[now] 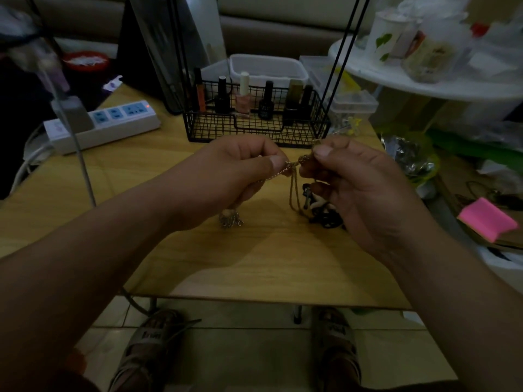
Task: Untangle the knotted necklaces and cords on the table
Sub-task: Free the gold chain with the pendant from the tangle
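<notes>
A thin gold chain necklace (294,165) is stretched between my two hands above the wooden table (254,261). My left hand (240,176) pinches its left part between thumb and fingers, and a small clump of chain (230,219) hangs below that hand. My right hand (356,188) pinches the knotted right part. Two strands of the chain drop down from the knot toward the table. A tangle of black and white cords (322,210) lies on the table, partly hidden behind my right hand.
A black wire basket (254,128) with several nail polish bottles stands just beyond my hands. A white power strip (104,123) lies at the left. A pink pad (486,219) and clutter sit off the table's right side. My sandalled feet show below the front edge.
</notes>
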Available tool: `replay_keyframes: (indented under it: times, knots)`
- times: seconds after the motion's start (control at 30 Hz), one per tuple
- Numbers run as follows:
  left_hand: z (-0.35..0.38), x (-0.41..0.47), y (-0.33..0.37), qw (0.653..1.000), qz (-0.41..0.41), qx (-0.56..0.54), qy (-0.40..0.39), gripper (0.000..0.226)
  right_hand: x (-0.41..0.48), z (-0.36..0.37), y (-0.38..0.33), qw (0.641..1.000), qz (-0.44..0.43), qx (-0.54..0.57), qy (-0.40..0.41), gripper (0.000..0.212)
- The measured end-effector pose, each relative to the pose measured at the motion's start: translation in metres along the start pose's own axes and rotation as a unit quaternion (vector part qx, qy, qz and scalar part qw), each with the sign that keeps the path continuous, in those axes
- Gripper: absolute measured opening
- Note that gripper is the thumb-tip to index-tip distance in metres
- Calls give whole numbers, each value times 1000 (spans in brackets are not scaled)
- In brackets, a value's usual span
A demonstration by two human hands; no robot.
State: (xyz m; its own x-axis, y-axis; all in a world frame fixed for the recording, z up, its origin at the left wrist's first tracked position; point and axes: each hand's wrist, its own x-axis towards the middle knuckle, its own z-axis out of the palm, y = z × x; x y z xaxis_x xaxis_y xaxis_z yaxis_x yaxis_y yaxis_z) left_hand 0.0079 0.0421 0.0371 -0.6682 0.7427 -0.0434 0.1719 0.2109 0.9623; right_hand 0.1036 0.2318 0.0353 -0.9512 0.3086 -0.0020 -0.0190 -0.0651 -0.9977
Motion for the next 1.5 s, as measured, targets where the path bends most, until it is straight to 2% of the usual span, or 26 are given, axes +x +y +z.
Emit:
replay_keyframes:
  times: [0.33, 0.6, 1.1, 1.3, 1.4, 1.5]
  knots:
    - [6, -6, 6, 999, 12, -41, -14, 18, -3, -1, 3, 999, -18, 12, -26, 5]
    - [8, -6, 5, 999, 17, -23, -35, 21, 0, 4, 1, 999, -34, -9, -20, 4]
    - [4, -3, 1, 999, 35, -31, -18, 6, 2, 12, -1, 998, -40, -41, -33, 4]
    - [10, -2, -3, 999, 44, 2, 11, 22, -1, 14, -1, 994, -53, -91, -25, 5]
    - [14, -2, -5, 999, 39, 8, 17, 16, 0, 14, -1, 996, -31, -73, -37, 5]
    - [16, -2, -3, 999, 15, -34, 17, 14, 1, 14, -3, 998, -4, -40, -57, 6]
